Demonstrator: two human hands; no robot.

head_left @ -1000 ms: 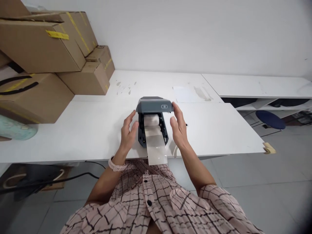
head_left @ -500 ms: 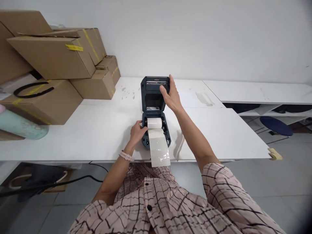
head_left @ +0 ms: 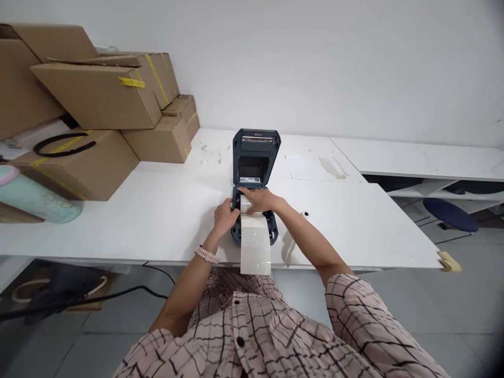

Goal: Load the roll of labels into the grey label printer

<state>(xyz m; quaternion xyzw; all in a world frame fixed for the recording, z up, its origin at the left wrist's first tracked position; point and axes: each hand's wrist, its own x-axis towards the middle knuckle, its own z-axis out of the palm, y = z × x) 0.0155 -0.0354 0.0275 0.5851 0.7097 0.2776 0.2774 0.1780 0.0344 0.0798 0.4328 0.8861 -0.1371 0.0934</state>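
A dark label printer [head_left: 258, 137] stands on the white table with its lid raised and tilted back. Inside its base lies a white label roll [head_left: 244, 203], partly covered by my right hand [head_left: 260, 200], whose thumb and fingers grip it from above. From the roll a strip of labels [head_left: 255, 244] runs out over the printer's front and hangs past the table edge. My left hand [head_left: 226, 216] holds the left side of the printer base, its thumb on the rim beside the roll.
Cardboard boxes [head_left: 98, 100] are stacked at the left, with a black hoop [head_left: 65, 152] on one and a mint-green bottle [head_left: 43, 197] in front. A small white roll [head_left: 306, 213] and a curled paper strip [head_left: 290, 252] lie right of the printer. A blue stool [head_left: 451, 214] stands at the far right.
My right hand has let go of the raised lid and come down onto the label roll. My left hand stays at the printer's left side. The view has shifted slightly.
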